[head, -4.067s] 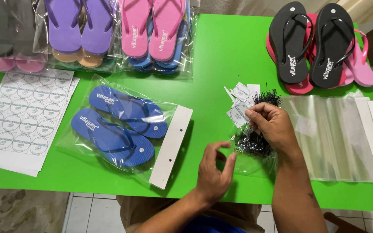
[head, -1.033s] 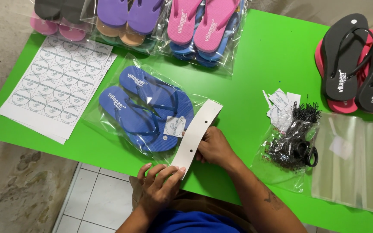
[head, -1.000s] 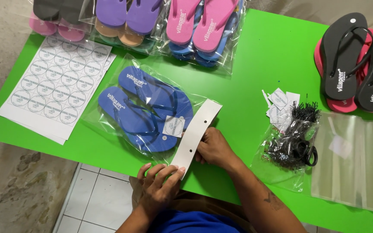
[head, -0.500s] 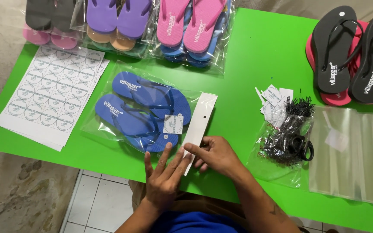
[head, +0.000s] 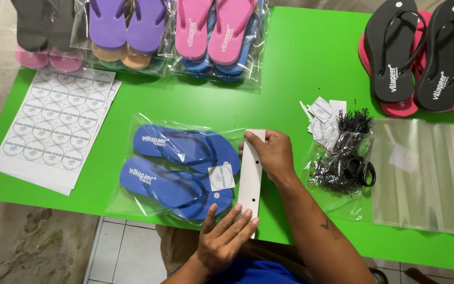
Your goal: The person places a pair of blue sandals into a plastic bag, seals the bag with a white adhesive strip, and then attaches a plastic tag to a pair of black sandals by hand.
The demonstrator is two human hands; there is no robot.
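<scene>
At the near edge of the green table [head: 300, 73], the left hand [head: 224, 239] lies flat and open on the white card header's [head: 250, 176] lower end, while the right hand [head: 271, 155] pinches its top, closing the clear bag of blue flip-flops [head: 182, 171]. Pressed unevenly, the card could slip and sit crooked, or the bag slide off the edge.

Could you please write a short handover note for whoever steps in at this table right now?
Left hand lies flat on the near end of the white header card; right hand grips its far end. The card sits folded over the open end of the clear bag with blue flip-flops, round label already on. Fastening is not visible. Sticker sheets lie left, empty bags right.
</scene>
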